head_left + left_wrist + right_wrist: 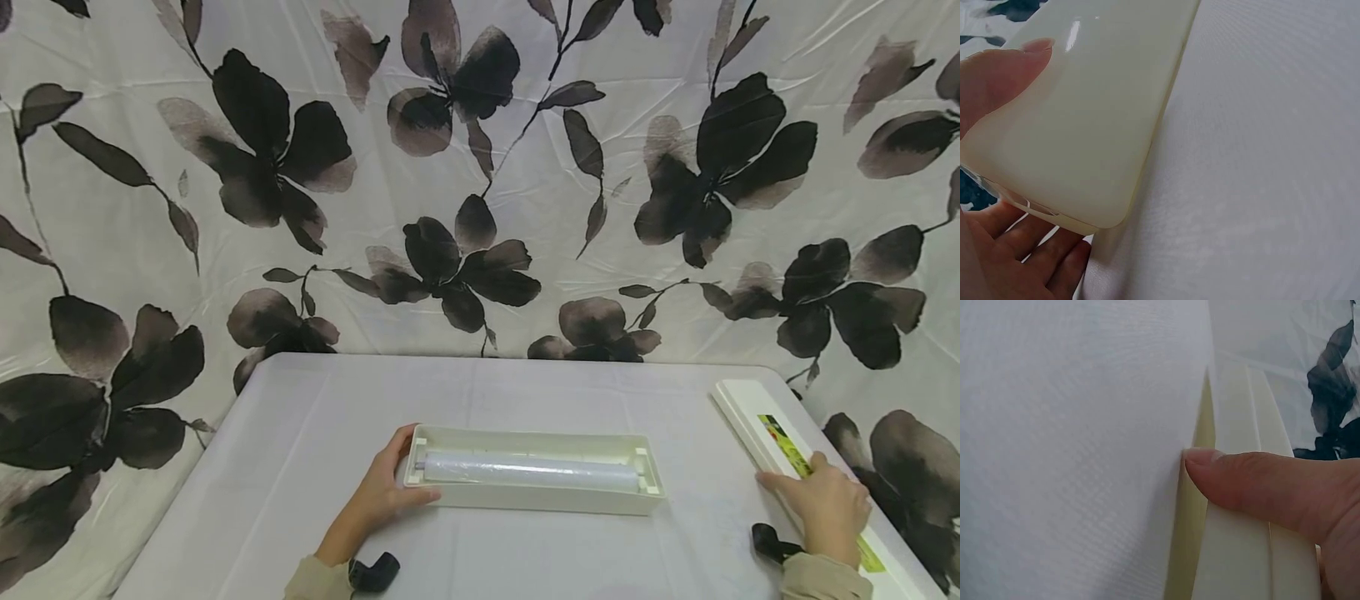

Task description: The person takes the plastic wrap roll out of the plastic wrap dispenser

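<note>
My left hand (386, 487) holds the left end of a long, open, cream plastic box (540, 498) on the white table. Its thumb presses the front wall (1085, 125), while the other fingers (1041, 250) lie against the end. Inside the box rests a roll of clear plastic wrap (532, 472), set lengthwise between end holders. At the right, my right hand (828, 504) grips a long white lid (742, 408) with a yellow-green label (783, 446). The right thumb (1229, 478) hooks over the lid's near edge; its other fingers are mostly hidden.
The white-covered table (525, 558) ends at a back edge against a curtain (600, 192) with dark flowers. The lid lies slantwise along the table's right edge. Black devices sit by the left wrist (375, 573) and the right wrist (772, 543).
</note>
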`<state>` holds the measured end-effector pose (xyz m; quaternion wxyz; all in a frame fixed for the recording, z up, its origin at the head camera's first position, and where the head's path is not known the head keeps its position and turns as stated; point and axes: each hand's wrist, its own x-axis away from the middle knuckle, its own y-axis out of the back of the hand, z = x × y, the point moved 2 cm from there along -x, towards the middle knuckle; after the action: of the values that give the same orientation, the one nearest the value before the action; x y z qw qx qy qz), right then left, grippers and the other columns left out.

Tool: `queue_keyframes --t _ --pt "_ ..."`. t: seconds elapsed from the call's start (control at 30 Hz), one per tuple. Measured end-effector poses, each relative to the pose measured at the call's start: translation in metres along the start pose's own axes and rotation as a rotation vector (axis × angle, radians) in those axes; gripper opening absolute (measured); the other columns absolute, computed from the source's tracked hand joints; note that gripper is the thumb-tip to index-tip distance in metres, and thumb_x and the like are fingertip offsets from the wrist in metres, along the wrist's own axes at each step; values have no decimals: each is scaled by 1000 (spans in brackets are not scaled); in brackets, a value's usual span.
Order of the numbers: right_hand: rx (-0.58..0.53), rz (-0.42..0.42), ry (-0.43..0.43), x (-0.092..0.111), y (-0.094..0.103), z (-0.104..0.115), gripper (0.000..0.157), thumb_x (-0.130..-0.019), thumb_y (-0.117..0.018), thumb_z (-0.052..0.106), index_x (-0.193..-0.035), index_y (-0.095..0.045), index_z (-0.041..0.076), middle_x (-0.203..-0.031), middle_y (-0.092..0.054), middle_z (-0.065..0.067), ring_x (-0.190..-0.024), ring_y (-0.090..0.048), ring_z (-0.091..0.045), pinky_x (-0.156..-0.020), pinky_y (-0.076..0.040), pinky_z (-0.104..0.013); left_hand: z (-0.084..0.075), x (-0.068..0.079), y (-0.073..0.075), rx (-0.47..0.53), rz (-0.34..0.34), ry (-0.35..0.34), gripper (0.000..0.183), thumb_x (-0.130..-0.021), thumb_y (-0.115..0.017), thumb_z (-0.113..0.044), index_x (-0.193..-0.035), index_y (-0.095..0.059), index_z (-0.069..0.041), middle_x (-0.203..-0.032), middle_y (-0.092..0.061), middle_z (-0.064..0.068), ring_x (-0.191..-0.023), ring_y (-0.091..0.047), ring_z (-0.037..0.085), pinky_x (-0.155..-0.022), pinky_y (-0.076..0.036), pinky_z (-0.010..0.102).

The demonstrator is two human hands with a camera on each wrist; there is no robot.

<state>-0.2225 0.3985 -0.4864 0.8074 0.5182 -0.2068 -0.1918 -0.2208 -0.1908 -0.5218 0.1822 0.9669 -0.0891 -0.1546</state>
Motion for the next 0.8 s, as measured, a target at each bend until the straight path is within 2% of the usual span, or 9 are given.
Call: queue_keyframes --t 0.23,0.5,0.8 --pt "12 -11 -19 0 -5 2 100 -79 -77 44 -139 -28 -19 -121 -39 -45 -113 -34 -64 -100 -28 -67 1 -3 2 5 11 20 87 -68 -87 -23 -142 -43 -10 -136 -58 7 -125 -52 28 -109 -31 56" --pt "-8 -18 -49 0 -7 5 102 -79 -77 45 -141 -27 -18 -125 -37 -45 -118 -31 -64 -102 -27 -67 1 -8 4 20 15 39 87 -68 -87 -24 -142 -43 -13 -137 -57 8 -125 -51 28 -108 -26 63" --pt "-48 -10 -90 1 -8 11 99 -81 -76 40 -143 -25 -17 -129 -36 -43 -121 -28 -63 -104 -25 -66 4 -11 6 13 14 18 86 -68 -87 -23 -142 -44 -12 -136 -58 8 -125 -52 30 -108 -29 62"
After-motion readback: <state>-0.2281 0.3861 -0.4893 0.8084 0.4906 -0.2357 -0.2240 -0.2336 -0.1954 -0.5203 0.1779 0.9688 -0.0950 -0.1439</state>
